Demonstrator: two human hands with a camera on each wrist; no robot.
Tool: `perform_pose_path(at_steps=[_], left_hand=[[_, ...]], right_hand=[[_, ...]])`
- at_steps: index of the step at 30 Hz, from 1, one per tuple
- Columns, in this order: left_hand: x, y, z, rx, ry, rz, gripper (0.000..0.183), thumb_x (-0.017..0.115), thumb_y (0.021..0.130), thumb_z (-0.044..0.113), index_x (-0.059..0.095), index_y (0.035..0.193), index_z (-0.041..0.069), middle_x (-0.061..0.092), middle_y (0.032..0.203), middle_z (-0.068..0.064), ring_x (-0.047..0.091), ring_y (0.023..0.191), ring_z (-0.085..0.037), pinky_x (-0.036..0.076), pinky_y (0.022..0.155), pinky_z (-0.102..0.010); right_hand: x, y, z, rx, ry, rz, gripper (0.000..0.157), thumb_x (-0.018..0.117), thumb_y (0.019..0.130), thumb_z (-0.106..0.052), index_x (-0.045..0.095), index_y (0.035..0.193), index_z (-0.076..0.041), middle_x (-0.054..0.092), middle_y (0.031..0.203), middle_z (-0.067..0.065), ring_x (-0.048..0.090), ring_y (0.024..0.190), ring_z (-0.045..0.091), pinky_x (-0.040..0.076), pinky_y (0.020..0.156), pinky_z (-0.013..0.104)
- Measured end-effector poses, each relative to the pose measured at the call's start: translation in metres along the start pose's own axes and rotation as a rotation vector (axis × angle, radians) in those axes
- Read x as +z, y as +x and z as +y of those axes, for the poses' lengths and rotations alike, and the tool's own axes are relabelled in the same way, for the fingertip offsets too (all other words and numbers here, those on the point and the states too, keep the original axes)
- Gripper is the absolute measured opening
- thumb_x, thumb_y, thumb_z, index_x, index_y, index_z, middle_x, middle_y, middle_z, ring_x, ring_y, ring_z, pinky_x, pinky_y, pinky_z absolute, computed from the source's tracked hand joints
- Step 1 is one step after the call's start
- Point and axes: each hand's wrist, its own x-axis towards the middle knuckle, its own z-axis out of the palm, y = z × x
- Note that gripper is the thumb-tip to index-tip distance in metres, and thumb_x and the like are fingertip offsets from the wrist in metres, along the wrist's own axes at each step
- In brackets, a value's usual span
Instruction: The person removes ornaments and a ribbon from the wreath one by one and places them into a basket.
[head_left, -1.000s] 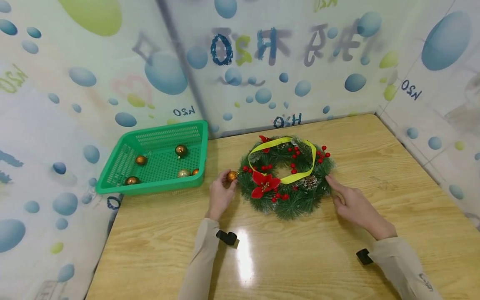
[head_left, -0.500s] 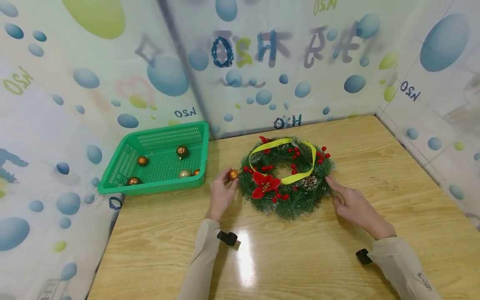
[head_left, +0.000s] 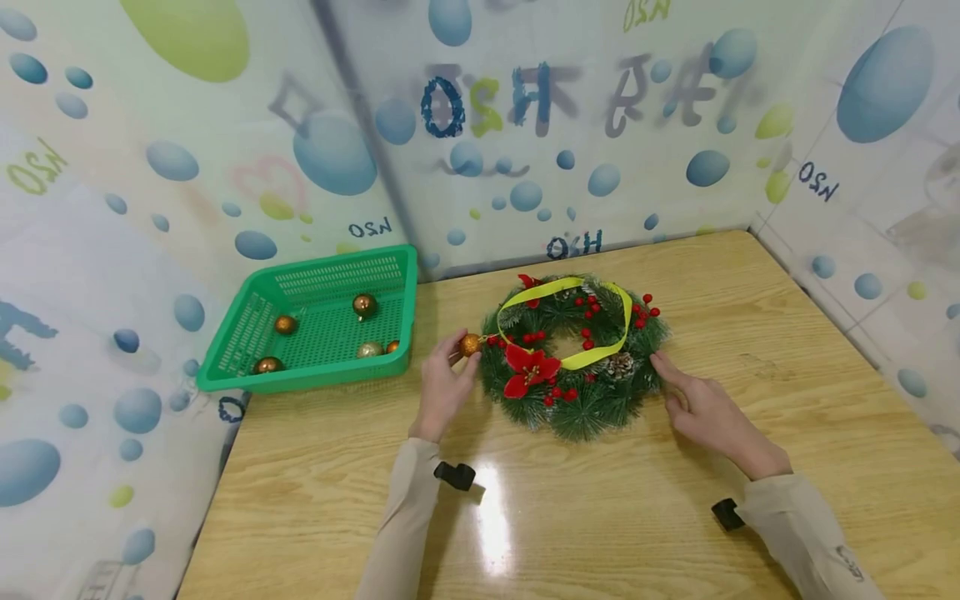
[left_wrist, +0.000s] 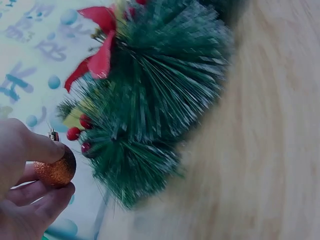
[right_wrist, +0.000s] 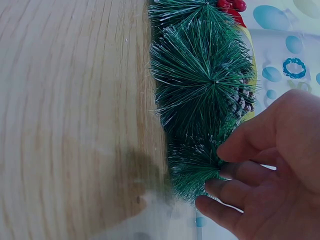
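Observation:
My left hand (head_left: pixel 442 392) pinches a glittery orange-copper Christmas bauble (head_left: pixel 470 344) between thumb and fingers, at the left edge of a green Christmas wreath (head_left: pixel 585 408). In the left wrist view the bauble's metal cap (left_wrist: pixel 53 135) points up, close to red berries. The wreath lies on the table, with red flowers (head_left: pixel 527 369), a pinecone (head_left: pixel 621 364) and a loop of yellow ribbon (head_left: pixel 592 357). On its right side my right hand (head_left: pixel 712 417) holds the outer greenery between thumb and fingers, and the right wrist view shows the fingertips partly among the needles.
A green plastic basket (head_left: pixel 300 380) stands at the left back of the wooden table (head_left: pixel 600 517). Several copper and gold baubles lie in it, one a shiny brown bauble (head_left: pixel 364 305). A patterned wall (head_left: pixel 495 200) runs along the back.
My left hand has brought the bauble slightly up and right, nearer the wreath's left edge. The right hand and the wreath have stayed in place.

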Motion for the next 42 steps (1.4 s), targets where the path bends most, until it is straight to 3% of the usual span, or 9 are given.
perform_pose_path(at_steps=[7, 11, 15, 27, 35, 42], left_hand=[[-0.003, 0.000, 0.003, 0.001, 0.001, -0.009, 0.044, 0.071, 0.093, 0.002, 0.060, 0.134, -0.006, 0.065, 0.127, -0.024, 0.068, 0.115, -0.038, 0.059, 0.099, -0.040], [-0.005, 0.000, 0.004, -0.003, -0.008, -0.001, 0.044, 0.071, 0.093, 0.001, 0.060, 0.134, -0.006, 0.065, 0.127, -0.025, 0.069, 0.114, -0.039, 0.058, 0.099, -0.045], [-0.008, 0.000, 0.006, 0.023, -0.009, 0.005, 0.044, 0.072, 0.092, 0.002, 0.060, 0.134, -0.007, 0.065, 0.127, -0.026, 0.070, 0.111, -0.040, 0.058, 0.098, -0.048], [-0.021, 0.006, 0.017, 0.094, 0.018, 0.057, 0.041, 0.073, 0.092, 0.006, 0.064, 0.130, -0.006, 0.069, 0.114, -0.024, 0.071, 0.106, -0.037, 0.060, 0.096, -0.043], [-0.037, 0.012, 0.021, 0.142, 0.027, 0.094, 0.039, 0.073, 0.091, 0.002, 0.064, 0.128, -0.008, 0.068, 0.114, -0.025, 0.071, 0.104, -0.037, 0.061, 0.094, -0.042], [-0.057, 0.018, 0.022, 0.087, 0.028, 0.089, 0.042, 0.072, 0.093, 0.007, 0.062, 0.132, -0.006, 0.067, 0.121, -0.025, 0.069, 0.109, -0.037, 0.060, 0.096, -0.047]], right_hand=[[0.001, 0.000, -0.001, -0.008, -0.004, 0.004, 0.068, 0.046, 0.090, 0.009, 0.029, 0.156, 0.007, 0.031, 0.157, 0.033, 0.021, 0.039, 0.000, 0.029, 0.036, 0.021], [0.001, 0.001, 0.000, -0.009, -0.009, 0.008, 0.068, 0.046, 0.090, 0.009, 0.029, 0.155, 0.007, 0.032, 0.156, 0.033, 0.021, 0.038, 0.000, 0.030, 0.035, 0.020], [0.002, -0.001, 0.001, 0.000, -0.008, 0.008, 0.068, 0.047, 0.089, 0.009, 0.030, 0.155, 0.007, 0.032, 0.156, 0.033, 0.022, 0.038, 0.000, 0.030, 0.035, 0.020], [0.000, -0.002, -0.002, 0.003, 0.004, 0.006, 0.069, 0.047, 0.089, 0.009, 0.029, 0.156, 0.007, 0.031, 0.156, 0.034, 0.023, 0.039, 0.002, 0.031, 0.035, 0.021], [0.001, -0.002, -0.002, -0.025, -0.006, 0.032, 0.068, 0.048, 0.089, 0.010, 0.030, 0.154, 0.009, 0.034, 0.153, 0.035, 0.022, 0.038, 0.001, 0.030, 0.035, 0.020], [0.004, -0.002, -0.001, -0.050, -0.013, 0.065, 0.066, 0.049, 0.088, 0.012, 0.033, 0.152, 0.011, 0.037, 0.151, 0.037, 0.020, 0.038, -0.002, 0.029, 0.034, 0.020]])
